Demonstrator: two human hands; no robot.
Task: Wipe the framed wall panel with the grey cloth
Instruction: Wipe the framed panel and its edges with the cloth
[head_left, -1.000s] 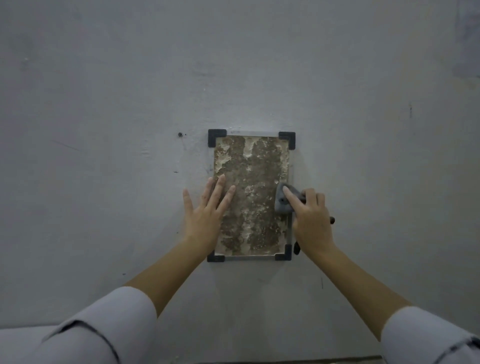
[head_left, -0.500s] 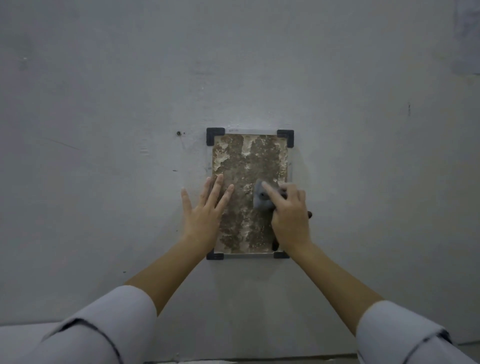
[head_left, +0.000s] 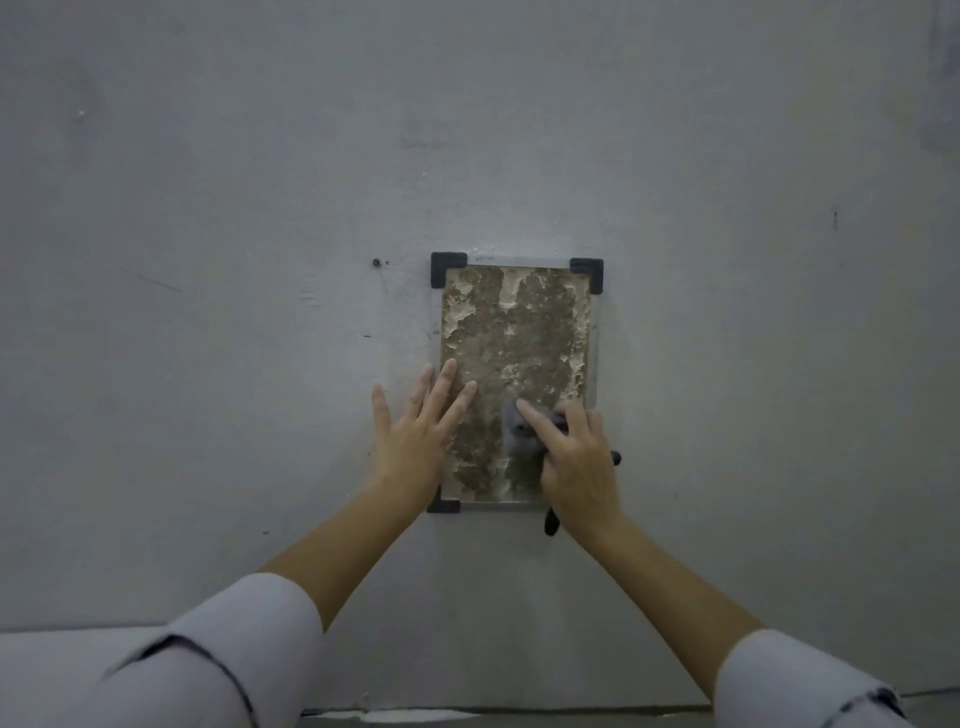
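The framed wall panel (head_left: 514, 332) hangs on a grey wall, with black corner pieces and a blotchy brown and cream surface. My left hand (head_left: 415, 431) lies flat with spread fingers over the panel's lower left edge. My right hand (head_left: 574, 460) grips the grey cloth (head_left: 517, 434) and presses it against the panel's lower middle, index finger stretched over the cloth. Dark ends of the cloth stick out beside and below my right hand. That hand hides the panel's lower right corner.
A small screw or hole (head_left: 376, 263) sits in the wall left of the panel's top corner. The grey wall (head_left: 208, 208) stretches wide on all sides. A pale ledge (head_left: 62, 654) runs along the bottom left.
My right hand has slid the cloth from the panel's right edge leftward to its lower middle. My left hand has stayed in place.
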